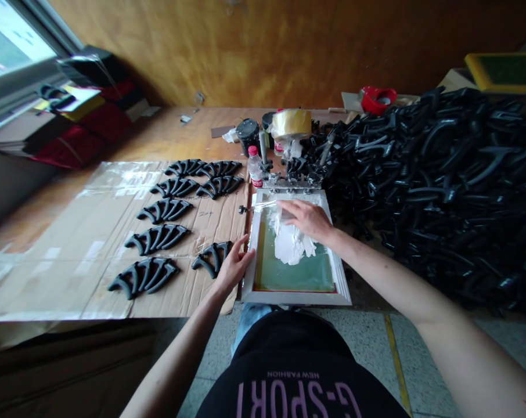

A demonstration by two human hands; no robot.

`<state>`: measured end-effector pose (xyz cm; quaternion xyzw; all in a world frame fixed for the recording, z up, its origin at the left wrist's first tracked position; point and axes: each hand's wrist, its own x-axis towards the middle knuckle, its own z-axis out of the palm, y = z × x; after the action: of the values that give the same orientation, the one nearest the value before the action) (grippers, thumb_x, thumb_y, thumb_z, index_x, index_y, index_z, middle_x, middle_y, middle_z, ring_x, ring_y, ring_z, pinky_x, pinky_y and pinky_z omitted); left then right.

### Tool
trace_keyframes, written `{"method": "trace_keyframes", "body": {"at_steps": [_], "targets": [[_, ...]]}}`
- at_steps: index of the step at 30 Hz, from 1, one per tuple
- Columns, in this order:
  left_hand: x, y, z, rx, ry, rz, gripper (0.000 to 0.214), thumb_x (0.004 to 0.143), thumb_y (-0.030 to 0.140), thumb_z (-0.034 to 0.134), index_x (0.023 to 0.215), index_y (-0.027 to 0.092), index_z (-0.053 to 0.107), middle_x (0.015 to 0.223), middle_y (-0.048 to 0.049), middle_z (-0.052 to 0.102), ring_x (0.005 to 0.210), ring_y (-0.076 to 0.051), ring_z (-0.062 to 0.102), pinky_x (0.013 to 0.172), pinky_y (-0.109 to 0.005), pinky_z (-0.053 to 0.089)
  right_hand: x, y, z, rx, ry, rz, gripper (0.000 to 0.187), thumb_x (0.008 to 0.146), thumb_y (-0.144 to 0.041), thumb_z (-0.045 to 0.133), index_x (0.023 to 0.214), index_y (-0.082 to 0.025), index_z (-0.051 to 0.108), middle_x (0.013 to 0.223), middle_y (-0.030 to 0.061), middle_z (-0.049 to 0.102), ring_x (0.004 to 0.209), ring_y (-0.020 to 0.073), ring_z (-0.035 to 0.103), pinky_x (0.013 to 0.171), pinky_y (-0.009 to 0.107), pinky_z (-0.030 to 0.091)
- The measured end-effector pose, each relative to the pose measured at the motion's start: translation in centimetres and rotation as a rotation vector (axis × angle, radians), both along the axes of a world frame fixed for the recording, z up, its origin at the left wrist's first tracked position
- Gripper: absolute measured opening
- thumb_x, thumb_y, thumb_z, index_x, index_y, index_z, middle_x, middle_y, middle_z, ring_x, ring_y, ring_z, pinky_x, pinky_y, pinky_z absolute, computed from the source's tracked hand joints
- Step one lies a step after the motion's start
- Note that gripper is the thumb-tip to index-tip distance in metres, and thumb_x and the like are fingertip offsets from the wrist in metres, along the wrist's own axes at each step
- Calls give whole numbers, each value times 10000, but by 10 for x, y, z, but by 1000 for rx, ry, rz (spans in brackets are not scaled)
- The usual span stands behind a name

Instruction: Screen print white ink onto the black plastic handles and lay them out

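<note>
A silkscreen frame (251, 273) lies in front of me, with thick white ink (289, 247) spread over the upper middle of its green mesh (298, 278). My right hand (309, 220) is over the far part of the screen, fingers reaching left and closed on what looks like a pale, ink-smeared scraper (285, 215), mostly hidden under the hand. At the frame's left edge is my left hand (234, 264), its fingers apart and holding nothing. Just left of it, a small group of black curved handles (208, 261) rests on the cardboard (84, 249). A metal hinge clamp (293, 184) sits at the frame's far end.
Several fanned groups of black handles (143, 276) lie on the cardboard. A large heap of similar handles (446, 174) fills the right side. Behind the clamp stand a red-capped bottle (255, 168), a black tub (248, 134) and a yellow tape roll (291, 123). Stacked boxes (93, 125) stand back left.
</note>
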<state>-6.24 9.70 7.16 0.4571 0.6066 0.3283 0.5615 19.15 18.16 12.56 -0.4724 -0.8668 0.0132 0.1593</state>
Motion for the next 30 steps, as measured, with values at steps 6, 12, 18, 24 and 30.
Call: {"method": "trace_keyframes", "body": {"at_steps": [6,12,18,24,30], "targets": [[10,23,78,228,-198,148,529,857,642,518,1030,165,669,667,-2,611,528,-101,518,480,-211,400,73,60,39,218,235,-413,404,918,-368,577,1298,-233,581,1119,88,613,981,238,584,816,352,469],[38,71,122,492,-460,215,476,895,600,490,1130,199,591,918,-56,693,848,-161,667,635,-234,526,103,15,-38,-218,244,-548,241,912,-357,548,882,-166,692,869,74,672,827,207,601,769,316,448],[76,21,69,12,-559,238,494,858,582,564,1157,188,570,1012,-103,725,820,-195,689,604,-272,538,24,-53,-87,-322,42,-363,171,911,-304,602,798,-177,622,917,103,675,921,228,597,818,323,434],[95,-51,1,-578,-723,191,350,914,508,525,1016,195,641,1046,-86,713,886,-191,676,689,-294,551,-29,-94,-64,-305,134,-116,127,939,-195,536,843,-160,612,883,83,667,919,221,590,809,317,449],[86,-44,-12,-553,-748,429,281,889,423,601,810,152,602,687,-1,609,573,-85,573,585,-217,500,-49,-110,-64,-340,256,158,175,914,-125,545,767,-148,640,868,75,671,883,184,611,824,308,492]]}}
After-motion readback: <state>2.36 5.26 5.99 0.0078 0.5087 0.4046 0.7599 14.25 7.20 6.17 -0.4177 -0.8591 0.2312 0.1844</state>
